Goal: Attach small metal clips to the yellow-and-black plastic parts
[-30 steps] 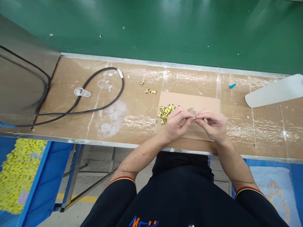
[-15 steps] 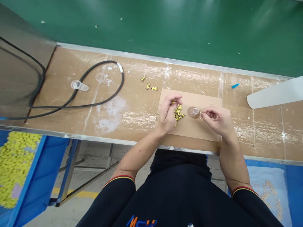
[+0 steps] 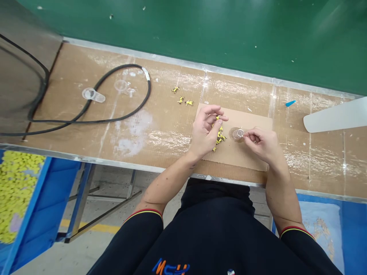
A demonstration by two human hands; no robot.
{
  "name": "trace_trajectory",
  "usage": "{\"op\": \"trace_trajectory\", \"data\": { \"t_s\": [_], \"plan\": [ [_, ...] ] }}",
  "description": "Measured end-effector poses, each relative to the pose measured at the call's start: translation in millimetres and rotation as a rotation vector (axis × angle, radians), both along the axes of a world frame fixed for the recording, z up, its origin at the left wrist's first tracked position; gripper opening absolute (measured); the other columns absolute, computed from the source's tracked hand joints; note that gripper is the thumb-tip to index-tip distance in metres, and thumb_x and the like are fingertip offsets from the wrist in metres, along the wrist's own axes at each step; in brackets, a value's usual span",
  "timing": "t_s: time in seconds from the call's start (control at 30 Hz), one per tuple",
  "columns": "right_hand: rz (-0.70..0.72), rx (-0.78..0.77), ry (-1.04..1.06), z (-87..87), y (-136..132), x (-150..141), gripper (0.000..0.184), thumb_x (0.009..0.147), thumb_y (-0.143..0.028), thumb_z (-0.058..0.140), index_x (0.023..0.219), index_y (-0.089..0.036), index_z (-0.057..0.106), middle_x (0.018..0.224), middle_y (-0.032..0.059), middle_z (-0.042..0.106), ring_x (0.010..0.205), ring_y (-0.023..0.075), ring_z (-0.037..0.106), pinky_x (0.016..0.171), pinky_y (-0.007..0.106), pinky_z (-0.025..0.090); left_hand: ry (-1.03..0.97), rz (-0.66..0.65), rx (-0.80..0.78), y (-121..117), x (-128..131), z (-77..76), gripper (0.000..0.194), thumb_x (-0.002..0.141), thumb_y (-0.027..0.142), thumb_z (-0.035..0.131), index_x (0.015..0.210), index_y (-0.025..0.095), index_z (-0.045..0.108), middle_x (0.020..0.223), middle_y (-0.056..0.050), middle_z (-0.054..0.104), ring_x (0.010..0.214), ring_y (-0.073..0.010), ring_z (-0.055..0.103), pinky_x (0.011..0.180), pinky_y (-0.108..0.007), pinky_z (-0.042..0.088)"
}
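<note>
Left hand half-curled above yellow parts on a cardboard sheet, any hold unclear, right hand pinched shut beside a small clear cup, whatever it grips too small to tell

Cable: black, 9 o'clock
Panel: white, 3 o'clock
Bin: blue, 8 o'clock
Belt: green, 12 o'clock

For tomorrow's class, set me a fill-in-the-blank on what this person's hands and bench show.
The left hand curls above small yellow parts lying on a sheet of ____.
The right hand is beside a clear cup, on the ____ side of those parts.
A black ____ lies looped on the bench.
The blue bin at lower left holds ____ pieces.

Missing words: cardboard; right; cable; yellow.
</note>
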State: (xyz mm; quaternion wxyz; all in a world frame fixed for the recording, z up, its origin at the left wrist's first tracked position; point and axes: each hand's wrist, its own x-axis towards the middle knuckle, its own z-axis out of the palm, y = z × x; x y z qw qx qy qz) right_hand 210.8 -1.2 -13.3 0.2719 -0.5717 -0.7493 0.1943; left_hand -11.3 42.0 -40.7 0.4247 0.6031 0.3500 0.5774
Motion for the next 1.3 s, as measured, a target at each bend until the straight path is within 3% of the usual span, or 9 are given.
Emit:
{"op": "trace_trajectory", "data": {
  "t_s": [0.2, 0.37, 0.5, 0.6, 0.77, 1.3],
  "plan": [
    [-0.005, 0.003, -0.007, -0.6, 0.6, -0.2, 0.012, 0.089, -0.021, 0.063, 0.082, -0.023, 0.073, 0.064, -0.0013, 0.061, 0.057, 0.0132, 0.054, 0.060, 0.028, 0.044, 0.049, 0.000, 0.004, -0.9, 1.6, 0.7, 0.026, 0.104, 0.027, 0.060, 0.128, 0.027, 0.050, 0.116, -0.006, 0.071, 0.109, -0.0169, 0.075, 0.095, -0.036, 0.065],
    [-0.018, 0.008, 0.068, 4.1, 0.9, -0.6, 0.011, 0.086, -0.020, 0.064, 0.080, -0.022, 0.073, 0.062, -0.0023, 0.059, 0.056, 0.0119, 0.052, 0.059, 0.027, 0.043, -0.055, -0.035, -0.020, 1.6, 1.6, -2.0, 0.020, 0.100, 0.027, 0.067, 0.119, 0.023, 0.062, 0.117, -0.007, 0.073, 0.111, -0.0163, 0.074, 0.093, -0.031, 0.065],
    [-0.053, 0.044, 0.318, 11.7, -3.3, -2.1, 0.008, 0.083, -0.017, 0.070, 0.077, -0.022, 0.073, 0.060, -0.0040, 0.057, 0.051, 0.0100, 0.046, 0.051, 0.026, 0.038, -0.224, -0.172, -0.113, 1.2, 2.1, 0.1, 0.022, 0.096, 0.031, 0.075, 0.113, 0.019, 0.067, 0.114, -0.006, 0.075, 0.100, -0.0123, 0.076, 0.089, -0.024, 0.064],
    [-0.039, 0.124, 0.520, 14.3, -7.0, -4.1, 0.011, 0.083, -0.014, 0.074, 0.077, -0.024, 0.073, 0.060, -0.0035, 0.058, 0.055, 0.0118, 0.049, 0.052, 0.027, 0.038, -0.324, -0.316, -0.238, -3.3, 5.1, 3.7, 0.030, 0.092, 0.032, 0.081, 0.115, 0.020, 0.067, 0.118, -0.007, 0.075, 0.090, -0.0103, 0.077, 0.078, -0.019, 0.064],
    [0.003, 0.245, 0.642, 13.3, -7.7, -7.0, 0.012, 0.083, -0.015, 0.076, 0.077, -0.025, 0.074, 0.058, -0.0025, 0.057, 0.056, 0.0136, 0.052, 0.052, 0.029, 0.039, -0.403, -0.493, -0.393, -11.7, 8.9, 8.1, 0.034, 0.087, 0.031, 0.086, 0.114, 0.020, 0.069, 0.105, -0.005, 0.076, 0.090, -0.0128, 0.079, 0.074, -0.018, 0.063],
    [0.011, 0.270, 0.617, 12.4, -8.6, -7.0, 0.011, 0.084, -0.017, 0.078, 0.079, -0.026, 0.076, 0.057, -0.0026, 0.056, 0.055, 0.0141, 0.052, 0.050, 0.030, 0.039, -0.474, -0.506, -0.470, -12.5, 9.3, 12.4, 0.027, 0.083, 0.027, 0.090, 0.101, 0.019, 0.071, 0.091, 0.000, 0.076, 0.085, -0.0113, 0.079, 0.077, -0.019, 0.062]
  ]
}}
